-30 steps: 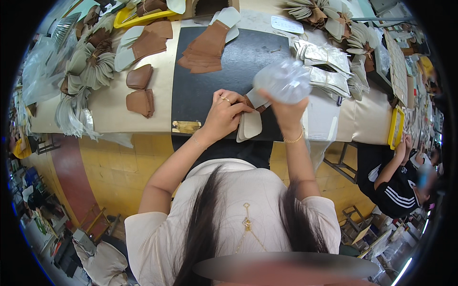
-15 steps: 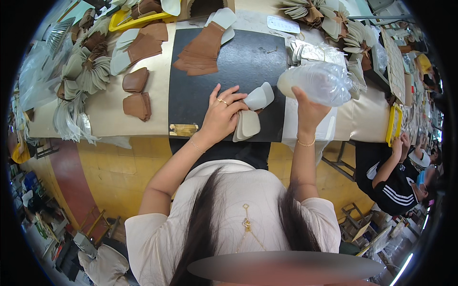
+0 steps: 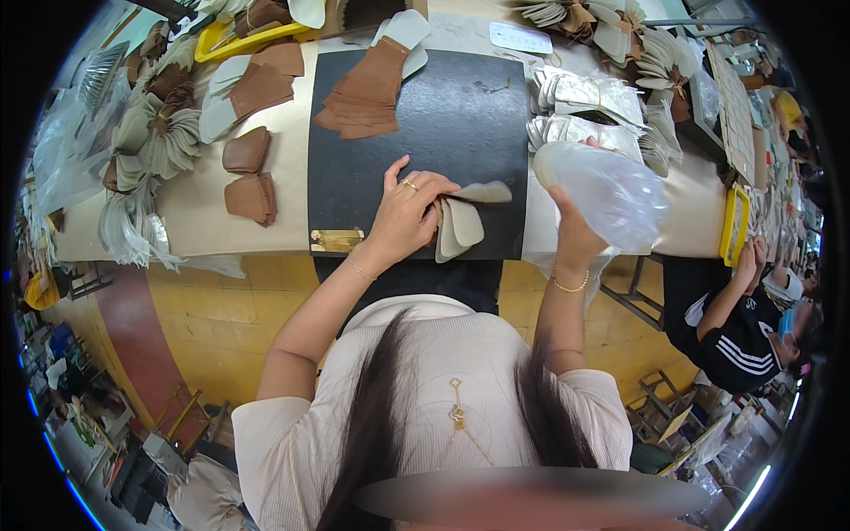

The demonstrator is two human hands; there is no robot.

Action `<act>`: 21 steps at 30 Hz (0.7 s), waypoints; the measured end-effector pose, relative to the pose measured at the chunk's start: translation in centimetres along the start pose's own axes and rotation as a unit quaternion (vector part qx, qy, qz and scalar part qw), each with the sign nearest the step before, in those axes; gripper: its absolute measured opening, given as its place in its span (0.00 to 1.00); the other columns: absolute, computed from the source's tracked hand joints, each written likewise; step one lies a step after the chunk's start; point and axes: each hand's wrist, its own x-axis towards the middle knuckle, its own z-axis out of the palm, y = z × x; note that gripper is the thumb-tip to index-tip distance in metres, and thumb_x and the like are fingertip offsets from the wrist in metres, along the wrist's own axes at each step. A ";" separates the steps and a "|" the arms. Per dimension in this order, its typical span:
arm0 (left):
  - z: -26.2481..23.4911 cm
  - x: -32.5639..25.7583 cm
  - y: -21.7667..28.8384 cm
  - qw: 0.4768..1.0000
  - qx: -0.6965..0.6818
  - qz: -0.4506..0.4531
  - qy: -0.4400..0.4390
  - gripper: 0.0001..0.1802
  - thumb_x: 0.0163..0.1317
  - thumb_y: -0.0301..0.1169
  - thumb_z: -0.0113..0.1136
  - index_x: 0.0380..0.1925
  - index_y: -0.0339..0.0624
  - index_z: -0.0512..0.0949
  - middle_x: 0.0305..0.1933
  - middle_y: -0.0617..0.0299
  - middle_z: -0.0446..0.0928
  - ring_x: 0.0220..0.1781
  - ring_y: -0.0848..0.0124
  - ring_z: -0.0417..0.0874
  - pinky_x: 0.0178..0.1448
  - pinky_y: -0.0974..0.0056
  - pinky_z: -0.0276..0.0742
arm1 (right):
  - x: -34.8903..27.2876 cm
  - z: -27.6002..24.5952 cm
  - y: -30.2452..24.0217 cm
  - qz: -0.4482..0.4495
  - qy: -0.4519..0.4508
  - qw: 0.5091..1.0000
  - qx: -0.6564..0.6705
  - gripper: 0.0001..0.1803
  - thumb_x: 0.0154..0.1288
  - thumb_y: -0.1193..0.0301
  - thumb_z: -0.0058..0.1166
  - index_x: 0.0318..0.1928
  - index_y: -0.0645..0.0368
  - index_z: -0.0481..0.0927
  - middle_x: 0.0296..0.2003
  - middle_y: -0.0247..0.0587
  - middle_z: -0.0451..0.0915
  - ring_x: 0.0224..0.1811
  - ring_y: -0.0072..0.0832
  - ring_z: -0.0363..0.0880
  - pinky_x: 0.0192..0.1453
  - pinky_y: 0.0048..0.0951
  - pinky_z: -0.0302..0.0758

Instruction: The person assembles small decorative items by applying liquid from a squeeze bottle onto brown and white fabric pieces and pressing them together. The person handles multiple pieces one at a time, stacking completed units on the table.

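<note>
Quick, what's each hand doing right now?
Left hand: closed, holding pale, round-cornered pieces.
Right hand: closed around a clear, rounded plastic object.

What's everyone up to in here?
One person is at a table, with the left hand on a few pale, rounded pieces by the near edge of a black board. The right hand holds a bulky clear plastic object off to the right. Brown pieces lie fanned farther back on the board. Another person is at the far right.
</note>
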 end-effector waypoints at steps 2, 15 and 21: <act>0.1 0.0 0.2 1.000 0.010 -0.002 0.002 0.17 0.53 0.16 0.58 0.42 0.45 0.79 0.41 0.62 0.78 0.49 0.65 0.79 0.76 0.45 0.49 | 0.0 -0.3 -1.0 0.063 0.053 0.979 0.187 0.51 0.49 0.65 0.78 0.68 0.65 0.59 0.59 0.57 0.73 0.62 0.45 0.75 0.66 0.46 0.76; 0.3 0.1 0.1 0.999 0.050 0.002 -0.005 0.20 0.50 0.17 0.58 0.45 0.44 0.76 0.43 0.61 0.77 0.50 0.62 0.78 0.75 0.47 0.51 | 1.6 -1.3 4.6 0.379 -0.222 0.639 0.631 0.50 0.66 0.30 0.37 0.60 0.71 0.68 0.36 0.57 0.82 0.37 0.43 0.86 0.67 0.64 0.66; 0.3 0.3 0.4 0.999 0.053 -0.001 -0.001 0.21 0.50 0.17 0.58 0.46 0.46 0.77 0.42 0.63 0.77 0.49 0.63 0.78 0.75 0.46 0.52 | 0.8 -0.1 6.1 0.376 -0.221 0.682 0.587 0.50 0.66 0.31 0.37 0.60 0.71 0.68 0.36 0.58 0.83 0.37 0.42 0.86 0.69 0.61 0.66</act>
